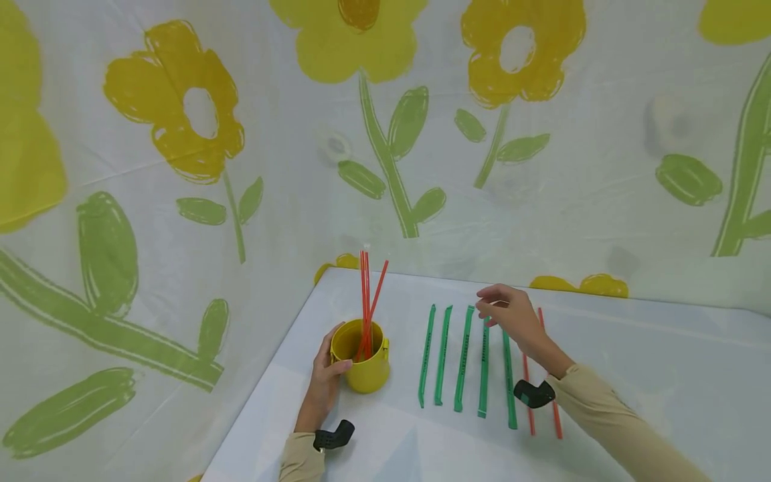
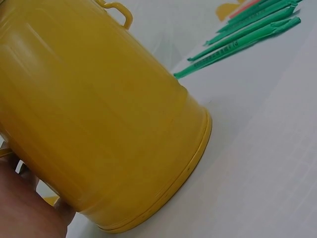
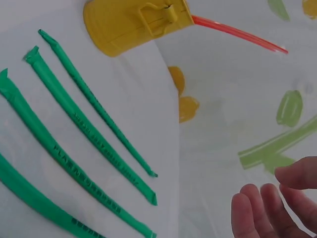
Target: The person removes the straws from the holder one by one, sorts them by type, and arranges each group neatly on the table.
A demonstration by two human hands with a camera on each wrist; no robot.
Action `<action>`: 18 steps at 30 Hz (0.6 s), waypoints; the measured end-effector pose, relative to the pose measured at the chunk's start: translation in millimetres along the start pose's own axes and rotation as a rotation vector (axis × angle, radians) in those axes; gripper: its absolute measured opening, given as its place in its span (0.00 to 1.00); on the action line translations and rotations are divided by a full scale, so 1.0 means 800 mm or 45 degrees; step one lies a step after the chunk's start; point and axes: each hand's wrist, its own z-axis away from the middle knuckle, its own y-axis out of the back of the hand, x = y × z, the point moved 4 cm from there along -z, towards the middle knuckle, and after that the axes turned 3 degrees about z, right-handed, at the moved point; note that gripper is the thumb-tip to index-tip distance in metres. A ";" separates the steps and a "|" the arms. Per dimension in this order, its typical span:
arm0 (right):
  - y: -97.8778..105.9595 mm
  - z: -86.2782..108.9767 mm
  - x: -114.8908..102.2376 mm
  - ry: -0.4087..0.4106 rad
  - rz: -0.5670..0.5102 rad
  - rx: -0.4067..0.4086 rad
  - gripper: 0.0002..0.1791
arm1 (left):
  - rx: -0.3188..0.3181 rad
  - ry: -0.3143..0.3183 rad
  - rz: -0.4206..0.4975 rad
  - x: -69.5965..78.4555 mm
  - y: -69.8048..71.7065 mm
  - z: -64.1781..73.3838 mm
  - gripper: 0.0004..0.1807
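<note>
A pale cloth printed with big yellow flowers and green stems hangs behind and to the left of a white table. A person's arms in beige sleeves reach in from the near side.

Toward the table's left stands an upright yellow pail, open at the top, with a small loop on its right side. The person's left hand grips the pail from its left, thumb against the near wall. The right hand is raised over the far ends of the green straws, fingers loosely bent, a narrow gap between thumb and fingers, holding nothing visible. Each wrist wears a black device.

To the right of the pail, five green-wrapped straws lie side by side, apart from one another, their ends pointing toward and away from the person. Dark print runs along the wrappers. Right of these lie two bare red straws, partly covered by the right arm. Several more thin red straws stand leaning inside the pail, their tops well above its rim.
</note>
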 end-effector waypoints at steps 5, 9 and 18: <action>-0.015 -0.002 -0.016 0.031 -0.027 -0.022 0.14 | -0.002 0.000 -0.002 0.000 -0.002 0.000 0.38; -0.029 -0.003 -0.030 0.066 -0.051 -0.050 0.13 | 0.008 -0.007 0.005 0.000 -0.003 0.000 0.38; -0.060 -0.008 -0.048 0.074 -0.069 -0.080 0.13 | 0.009 -0.003 -0.006 0.003 -0.002 0.002 0.37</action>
